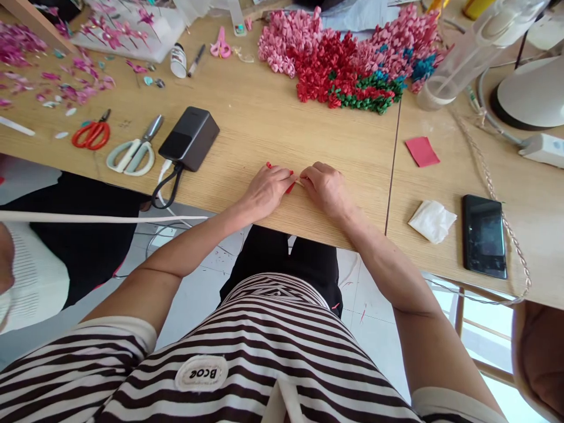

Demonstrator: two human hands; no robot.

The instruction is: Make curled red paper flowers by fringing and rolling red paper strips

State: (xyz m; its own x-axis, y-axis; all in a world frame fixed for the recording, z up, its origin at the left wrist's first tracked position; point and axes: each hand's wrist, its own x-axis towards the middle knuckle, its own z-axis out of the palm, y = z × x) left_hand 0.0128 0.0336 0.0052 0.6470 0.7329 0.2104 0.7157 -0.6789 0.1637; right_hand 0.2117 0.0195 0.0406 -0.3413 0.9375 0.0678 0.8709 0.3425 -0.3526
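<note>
Both hands rest near the front edge of the wooden table (273, 123), fingertips meeting. My left hand (267, 189) is closed in a pinch on a small red paper strip (289, 187); a bit of red also shows beyond its fingers. My right hand (326, 187) is closed too, pinching the same red piece from the right, with what looks like a thin stick between the two hands. Most of the paper is hidden under the fingers.
A heap of pink, red, green and blue paper flowers (352, 59) lies at the back. A black power bank (189, 138), white scissors (132, 155) and red scissors (91, 134) sit left. Right: red paper square (422, 151), tissue (432, 220), phone (483, 236), lamp base (531, 94).
</note>
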